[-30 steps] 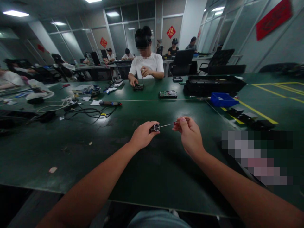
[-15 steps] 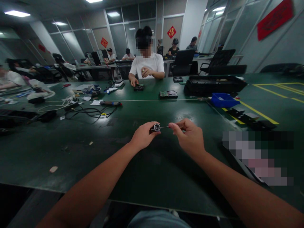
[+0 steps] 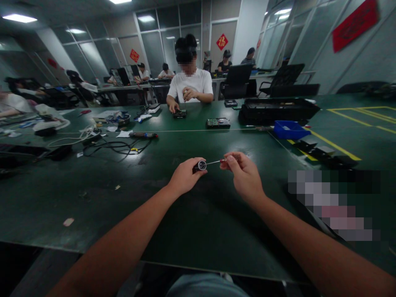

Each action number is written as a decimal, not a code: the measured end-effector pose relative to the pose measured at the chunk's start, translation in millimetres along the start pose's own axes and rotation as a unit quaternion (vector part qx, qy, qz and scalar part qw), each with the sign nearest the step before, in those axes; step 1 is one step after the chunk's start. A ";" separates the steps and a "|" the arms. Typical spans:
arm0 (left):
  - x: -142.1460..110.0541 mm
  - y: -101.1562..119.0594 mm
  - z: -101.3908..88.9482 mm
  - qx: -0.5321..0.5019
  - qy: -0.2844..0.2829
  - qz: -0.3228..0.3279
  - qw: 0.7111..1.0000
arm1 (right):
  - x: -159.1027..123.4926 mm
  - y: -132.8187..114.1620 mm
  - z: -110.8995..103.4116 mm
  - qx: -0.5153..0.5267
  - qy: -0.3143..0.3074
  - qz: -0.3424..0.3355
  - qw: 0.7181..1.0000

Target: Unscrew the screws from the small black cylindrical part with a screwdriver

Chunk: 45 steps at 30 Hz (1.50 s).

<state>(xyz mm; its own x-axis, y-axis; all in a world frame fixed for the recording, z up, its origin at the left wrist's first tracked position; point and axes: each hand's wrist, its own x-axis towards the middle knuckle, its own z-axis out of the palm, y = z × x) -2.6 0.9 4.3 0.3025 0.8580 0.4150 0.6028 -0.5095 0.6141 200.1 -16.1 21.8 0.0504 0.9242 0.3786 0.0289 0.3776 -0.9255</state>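
Observation:
My left hand (image 3: 185,176) is closed around a small black cylindrical part (image 3: 202,165) with a silvery ring at its open round end, which faces me and slightly right. In my right hand (image 3: 246,175) is a thin screwdriver (image 3: 214,162), gripped between thumb and fingers. A bit of red shows where its shaft meets the handle; the fingers cover most of the handle. The shaft runs left to the ringed end of the part, and its tip seems to be at or inside the opening. Both hands are above the green table (image 3: 173,222).
Across the table, a co-worker (image 3: 190,84) handles a hard drive (image 3: 180,114). Another hard drive (image 3: 218,122) lies nearer. A black case (image 3: 278,111) and a blue bin (image 3: 291,130) stand right. Cables (image 3: 116,146) and a pen-like tool (image 3: 144,135) lie left.
My right thumb and fingers have shifted on the screwdriver, and its red collar now shows. The shaft slopes up more towards the right. My left hand still holds the part.

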 end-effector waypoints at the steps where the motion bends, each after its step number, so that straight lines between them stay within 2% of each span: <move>1: 0.1 0.4 -0.6 0.001 -0.008 0.009 1.000 | 3.1 2.6 -0.4 0.034 0.009 0.023 0.999; 4: 0.5 -0.6 -1.2 0.009 -0.014 0.017 1.000 | 12.4 10.3 -4.4 0.126 0.032 0.111 0.985; 6: 0.9 -2.4 -0.7 0.015 -0.007 0.006 1.000 | 16.2 14.2 -7.5 0.149 0.050 0.133 0.979; 10: 1.0 -3.9 0.8 0.015 -0.009 -0.004 1.000 | 15.0 17.0 -8.8 0.114 0.066 0.081 0.988; 18: -0.1 -0.2 2.3 0.009 -0.018 -0.003 1.000 | 3.5 5.6 -1.7 -0.050 0.021 -0.022 0.998; 23: -0.4 -2.2 3.4 0.007 -0.016 -0.003 1.000 | -1.0 -7.0 -2.1 -0.131 0.003 -0.052 0.990; 27: -1.1 -2.7 3.9 0.003 -0.017 -0.008 1.000 | -3.8 -14.6 -4.3 -0.263 0.009 -0.064 0.963; 29: -1.2 -2.3 3.9 0.004 -0.018 -0.011 1.000 | -4.9 -15.6 -4.6 -0.286 0.007 -0.074 0.955; 34: -0.7 -1.7 4.0 0.006 -0.014 -0.014 1.000 | -7.5 -13.3 -5.3 -0.227 -0.054 -0.101 0.967; 38: -0.3 -4.0 4.7 0.003 -0.016 -0.014 1.000 | -8.8 -13.1 -7.1 -0.234 -0.092 -0.105 0.962; 41: 0.0 -4.5 4.4 0.005 -0.016 -0.015 1.000 | -7.1 -10.8 -5.6 -0.177 -0.065 -0.080 0.979; 45: -0.2 -1.1 1.6 0.014 -0.005 -0.011 1.000 | 1.8 -0.2 -2.8 -0.011 -0.023 0.003 1.000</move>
<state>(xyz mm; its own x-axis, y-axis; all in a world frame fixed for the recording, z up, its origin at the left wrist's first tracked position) -2.2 1.4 2.5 0.2967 0.8700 0.3939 0.6295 -0.4883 0.6044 203.0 -14.7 22.7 0.0049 0.9283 0.3718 0.0503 0.3711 -0.9272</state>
